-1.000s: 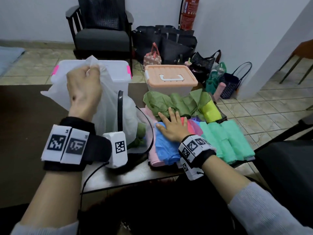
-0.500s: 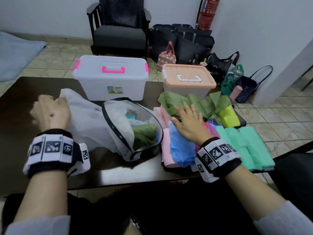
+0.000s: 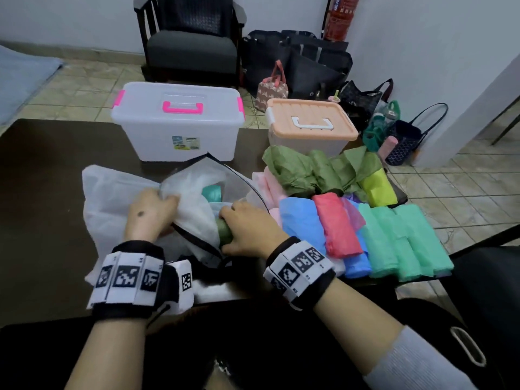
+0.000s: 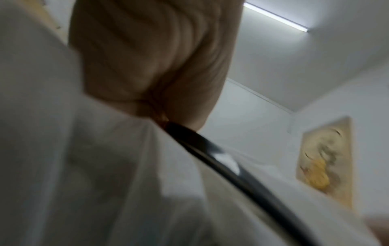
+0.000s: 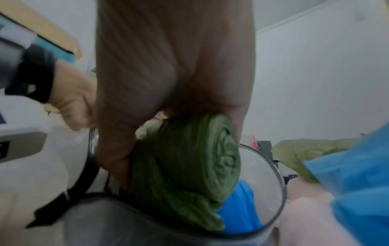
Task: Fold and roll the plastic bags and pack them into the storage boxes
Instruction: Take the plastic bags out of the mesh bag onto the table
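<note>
A white mesh bag [image 3: 112,198] with a black rim lies on the dark table [image 3: 42,170]. My left hand [image 3: 150,212] grips its fabric beside the black rim [image 4: 221,159]. My right hand [image 3: 247,232] reaches into the bag's mouth and grips a rolled dark-green plastic bag [image 3: 223,233] [image 5: 189,159]. A teal roll [image 3: 212,192] lies deeper inside the bag. Right of the hands lie folded plastic bags: blue [image 3: 304,220], red [image 3: 334,223], mint green [image 3: 402,240], pink [image 3: 271,182], olive [image 3: 306,171] and yellow-green [image 3: 378,187]. Two lidded storage boxes stand behind: a clear one with pink handle [image 3: 180,119] and a peach-lidded one [image 3: 309,123].
The table's right edge runs just past the mint-green bags. On the tiled floor beyond stand a dark armchair [image 3: 194,38], several black and patterned bags [image 3: 304,60] and a red fire extinguisher [image 3: 339,15]. A dark chair [image 3: 489,277] sits at my right.
My left hand shifted right to the mesh bag's rim. My right hand left the blue folded bag, moved left into the mesh bag and took hold of the green roll.
</note>
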A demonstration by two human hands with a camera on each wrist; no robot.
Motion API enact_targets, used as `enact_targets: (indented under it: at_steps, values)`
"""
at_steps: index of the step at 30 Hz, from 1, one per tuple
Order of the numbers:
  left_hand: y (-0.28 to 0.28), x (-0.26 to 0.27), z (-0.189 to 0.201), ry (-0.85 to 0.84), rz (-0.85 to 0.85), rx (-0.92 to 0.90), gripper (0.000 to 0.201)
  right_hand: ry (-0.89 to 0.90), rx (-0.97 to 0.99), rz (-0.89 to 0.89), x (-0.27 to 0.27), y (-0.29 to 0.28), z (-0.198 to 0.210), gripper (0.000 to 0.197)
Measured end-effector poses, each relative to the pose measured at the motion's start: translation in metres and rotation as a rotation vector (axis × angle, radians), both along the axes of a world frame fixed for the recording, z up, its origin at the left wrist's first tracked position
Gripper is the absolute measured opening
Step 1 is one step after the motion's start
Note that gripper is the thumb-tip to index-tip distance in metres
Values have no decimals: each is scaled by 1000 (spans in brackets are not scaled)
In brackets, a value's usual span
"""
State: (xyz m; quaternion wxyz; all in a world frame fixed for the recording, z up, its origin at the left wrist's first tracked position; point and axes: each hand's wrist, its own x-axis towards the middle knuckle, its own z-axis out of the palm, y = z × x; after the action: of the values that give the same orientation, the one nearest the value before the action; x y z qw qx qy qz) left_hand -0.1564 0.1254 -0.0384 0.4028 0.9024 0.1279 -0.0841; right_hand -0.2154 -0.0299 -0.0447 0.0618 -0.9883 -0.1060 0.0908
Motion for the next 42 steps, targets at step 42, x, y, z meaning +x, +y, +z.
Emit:
enact_targets:
  at_steps: [42]
  values:
    - [-4, -6, -71, 112, 205, -693, 69, -69, 550, -1107, -66, -179, 10, 60]
